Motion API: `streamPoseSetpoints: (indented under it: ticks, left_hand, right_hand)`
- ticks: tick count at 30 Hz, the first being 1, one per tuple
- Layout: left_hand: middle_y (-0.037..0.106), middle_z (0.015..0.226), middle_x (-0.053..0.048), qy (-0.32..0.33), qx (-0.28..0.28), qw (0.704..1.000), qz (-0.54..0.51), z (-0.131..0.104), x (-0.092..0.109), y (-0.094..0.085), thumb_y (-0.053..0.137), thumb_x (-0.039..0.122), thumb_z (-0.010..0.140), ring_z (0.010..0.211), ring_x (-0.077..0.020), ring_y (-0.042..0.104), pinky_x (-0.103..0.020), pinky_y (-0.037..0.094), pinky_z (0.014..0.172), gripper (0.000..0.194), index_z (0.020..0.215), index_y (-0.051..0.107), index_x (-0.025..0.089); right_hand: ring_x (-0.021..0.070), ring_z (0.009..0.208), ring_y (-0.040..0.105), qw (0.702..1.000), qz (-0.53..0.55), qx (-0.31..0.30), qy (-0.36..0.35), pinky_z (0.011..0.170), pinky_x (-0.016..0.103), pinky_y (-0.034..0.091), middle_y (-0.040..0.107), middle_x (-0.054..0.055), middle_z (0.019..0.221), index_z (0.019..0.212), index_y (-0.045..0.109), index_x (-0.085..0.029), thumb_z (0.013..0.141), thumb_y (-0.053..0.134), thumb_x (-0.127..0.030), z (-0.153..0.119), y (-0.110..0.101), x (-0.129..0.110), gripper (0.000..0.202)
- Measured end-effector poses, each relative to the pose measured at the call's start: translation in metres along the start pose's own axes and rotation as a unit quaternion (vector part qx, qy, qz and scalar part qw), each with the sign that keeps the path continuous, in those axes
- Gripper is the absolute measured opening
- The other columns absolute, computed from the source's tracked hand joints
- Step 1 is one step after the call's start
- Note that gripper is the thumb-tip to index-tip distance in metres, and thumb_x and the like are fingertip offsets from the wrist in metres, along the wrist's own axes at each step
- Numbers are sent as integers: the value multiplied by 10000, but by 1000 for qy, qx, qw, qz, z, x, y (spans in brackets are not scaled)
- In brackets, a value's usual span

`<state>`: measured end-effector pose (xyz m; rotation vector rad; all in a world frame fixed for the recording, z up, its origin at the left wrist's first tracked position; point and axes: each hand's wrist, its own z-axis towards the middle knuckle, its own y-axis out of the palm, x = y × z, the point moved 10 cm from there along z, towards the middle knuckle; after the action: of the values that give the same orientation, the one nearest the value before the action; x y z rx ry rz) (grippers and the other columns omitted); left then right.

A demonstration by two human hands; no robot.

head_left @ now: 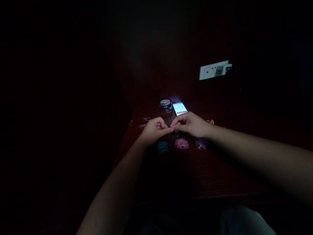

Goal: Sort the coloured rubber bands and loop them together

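Note:
My left hand (156, 130) and my right hand (191, 124) meet over the table, fingertips pinched together. Between them is a tiny pale pinkish loop that looks like an elastic band (172, 127); most of it is hidden by the fingers. Just below lie three heaps of similar small bands: a blue-green heap (163, 147), a pink heap (181, 144) and a purple heap (201, 144). A few dark greenish pieces (177, 133) show under my right hand. Loose pale bands (146, 119) are scattered beyond my left hand.
A lidded glass jar (166, 106) stands behind my hands, beside a phone (180, 108) with a lit screen. Small orange-toned pieces (210, 122) lie past my right wrist. A white wall socket (214, 70) holds a plug. The dark wooden table's (207, 182) surroundings are very dim.

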<state>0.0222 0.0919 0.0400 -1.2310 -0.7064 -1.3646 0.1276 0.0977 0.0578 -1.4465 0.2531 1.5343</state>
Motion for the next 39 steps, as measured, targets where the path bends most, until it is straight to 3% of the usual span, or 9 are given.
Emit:
streamPoseSetpoints:
  ticks: [5,10,14,17,21,26,29,34,39]
  left_hand:
    - [608,650,4,11,8,998,57,-1,5,-4,726,326,734,568,-91,553,-215,418,534,286,688,485,178]
    - [634,661,-14,16,33,991,130,-3,4,-19,618,381,824,596,-114,571,-227,435,566,246,706,540,179]
    - [586,621,10,9,67,967,247,-5,-6,-40,628,383,807,569,-110,514,-221,393,545,233,703,583,179]
    - [600,649,5,-11,99,953,285,-6,-20,-61,632,387,796,584,-116,522,-232,409,574,225,721,600,178]
    - [651,729,-19,-37,143,937,317,-6,-33,-86,599,354,814,634,-128,569,-242,440,626,183,768,619,179]
    - [688,804,-37,-88,177,903,382,-9,-43,-106,569,266,826,698,-151,615,-261,460,688,96,834,633,195]
    - [705,878,-63,-108,156,894,406,-7,-51,-108,584,244,820,767,-178,638,-292,478,749,110,893,651,197]
    - [700,1010,-90,-96,149,873,455,-4,-57,-112,583,215,822,898,-203,646,-329,473,881,157,950,673,204]
    - [682,1129,-125,-150,176,837,497,-7,-66,-128,548,191,831,1042,-246,626,-353,448,949,274,1078,667,191]
  right_hand:
    - [108,571,516,992,-111,-41,45,556,260,402,638,-1,671,790,688,-182,786,623,-338,-27,-10,-3,170]
    - [169,677,628,942,-302,-102,104,680,314,459,718,9,756,766,743,-243,748,617,-224,-51,-41,19,128]
    - [186,710,645,920,-351,-131,118,703,325,464,731,7,795,889,765,-266,716,625,-171,-57,-44,31,242]
    - [188,697,642,919,-360,-112,117,681,322,459,726,8,801,970,760,-275,689,659,-172,-56,-48,27,316]
    - [170,612,621,919,-368,-79,117,618,315,442,704,0,728,889,764,-277,671,709,-213,-55,-67,15,234]
    - [172,649,625,931,-358,-21,70,616,321,454,722,26,780,812,745,-262,765,642,-328,-50,-85,-4,131]
    - [177,684,630,937,-343,7,62,645,328,464,728,36,817,833,741,-252,788,612,-338,-43,-79,-7,162]
    - [180,721,620,945,-325,-8,37,694,326,459,719,32,821,831,724,-239,812,573,-329,-35,-46,-4,177]
    - [176,710,605,941,-333,56,-8,678,320,448,693,48,823,816,689,-216,845,520,-354,-41,-46,-1,221]
